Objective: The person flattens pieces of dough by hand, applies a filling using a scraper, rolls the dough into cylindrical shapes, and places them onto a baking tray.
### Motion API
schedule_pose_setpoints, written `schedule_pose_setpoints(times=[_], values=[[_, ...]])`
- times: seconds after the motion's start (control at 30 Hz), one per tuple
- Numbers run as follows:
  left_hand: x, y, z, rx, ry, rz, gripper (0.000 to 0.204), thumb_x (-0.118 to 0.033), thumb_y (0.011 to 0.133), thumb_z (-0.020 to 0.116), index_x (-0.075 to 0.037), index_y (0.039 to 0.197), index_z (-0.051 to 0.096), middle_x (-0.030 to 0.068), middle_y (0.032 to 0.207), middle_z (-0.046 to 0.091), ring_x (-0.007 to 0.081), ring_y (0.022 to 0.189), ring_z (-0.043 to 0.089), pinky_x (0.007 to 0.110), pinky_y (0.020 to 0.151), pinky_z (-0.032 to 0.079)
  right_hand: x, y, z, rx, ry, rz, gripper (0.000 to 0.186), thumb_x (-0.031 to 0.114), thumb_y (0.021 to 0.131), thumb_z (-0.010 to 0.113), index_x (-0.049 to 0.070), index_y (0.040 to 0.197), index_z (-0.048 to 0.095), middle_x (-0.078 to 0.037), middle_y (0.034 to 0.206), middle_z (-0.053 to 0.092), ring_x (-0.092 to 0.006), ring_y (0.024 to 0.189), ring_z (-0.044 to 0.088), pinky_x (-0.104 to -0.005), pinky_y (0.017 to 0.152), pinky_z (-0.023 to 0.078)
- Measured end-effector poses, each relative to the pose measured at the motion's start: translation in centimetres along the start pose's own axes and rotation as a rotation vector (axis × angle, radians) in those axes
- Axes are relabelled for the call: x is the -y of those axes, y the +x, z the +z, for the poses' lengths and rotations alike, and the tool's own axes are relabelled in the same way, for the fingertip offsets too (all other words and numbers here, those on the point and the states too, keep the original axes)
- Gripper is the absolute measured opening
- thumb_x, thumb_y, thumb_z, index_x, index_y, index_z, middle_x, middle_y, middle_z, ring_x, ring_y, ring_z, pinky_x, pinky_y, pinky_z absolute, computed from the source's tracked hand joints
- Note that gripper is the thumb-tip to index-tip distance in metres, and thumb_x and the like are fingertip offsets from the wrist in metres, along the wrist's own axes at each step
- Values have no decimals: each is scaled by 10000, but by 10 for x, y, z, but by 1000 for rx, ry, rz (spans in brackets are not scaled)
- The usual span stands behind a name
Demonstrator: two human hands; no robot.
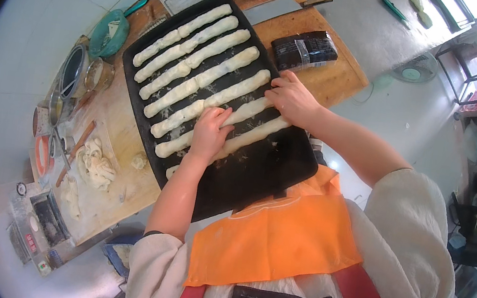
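Observation:
A large black baking tray point(275, 169) lies tilted across the wooden worktable, carrying several long, pale dough strips point(199, 79) in rows. My left hand point(210, 131) rests over the strip second nearest me, its fingers bent around the dough about midway along. At the right end of that same dough strip point(249, 110), my right hand point(292, 99) has its fingers curled on the dough by the tray's edge. The nearest dough strip point(262, 130) passes just below both hands, and my left forearm hides part of it. Exact fingertip contact is partly hidden.
A lump of loose dough point(96, 165) sits on the floured wood at left, near a rolling pin point(82, 139). Bowls and a green basin point(109, 33) stand along the wall. A black package point(305, 50) and a cleaver point(273, 9) lie beyond the tray.

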State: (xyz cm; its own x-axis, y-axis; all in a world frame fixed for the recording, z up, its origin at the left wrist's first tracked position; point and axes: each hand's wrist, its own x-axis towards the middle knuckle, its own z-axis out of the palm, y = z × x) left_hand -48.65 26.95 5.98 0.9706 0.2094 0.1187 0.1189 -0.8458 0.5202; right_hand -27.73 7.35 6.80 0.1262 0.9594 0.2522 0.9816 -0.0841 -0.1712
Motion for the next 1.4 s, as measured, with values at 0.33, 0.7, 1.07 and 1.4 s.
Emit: schedule_pose_setpoints(times=[0.33,0.7,1.07,1.4], values=[[-36,-58,3,-111,60,26,500,-75,704,837,8,1174,688,141,1086,671,343,1021,619,416,896,516,46,-33,-12,-71,166,31,305,124,712,737,66,1001,659,-72,960,650,-264,1021,579,-379,969,423],[2,-127,-44,-151,143,-241,630,-126,633,898,-13,1211,676,124,1117,666,326,1072,620,382,888,528,135,25,12,4,409,-160,579,243,708,843,29,1182,589,-108,1118,658,-282,1153,573,-419,992,426],[17,-130,-48,-136,77,-175,548,-142,614,890,-18,1120,718,92,1053,658,310,1031,612,404,899,506,176,52,71,-16,339,-107,201,164,759,706,49,920,672,-109,957,623,-281,1028,573,-395,932,459],[28,-152,-85,61,366,-195,471,-117,638,866,-24,1078,728,71,1009,655,299,1058,593,421,959,443,154,31,53,52,332,-3,250,182,765,720,45,969,672,-97,938,627,-289,998,579,-393,927,439]])
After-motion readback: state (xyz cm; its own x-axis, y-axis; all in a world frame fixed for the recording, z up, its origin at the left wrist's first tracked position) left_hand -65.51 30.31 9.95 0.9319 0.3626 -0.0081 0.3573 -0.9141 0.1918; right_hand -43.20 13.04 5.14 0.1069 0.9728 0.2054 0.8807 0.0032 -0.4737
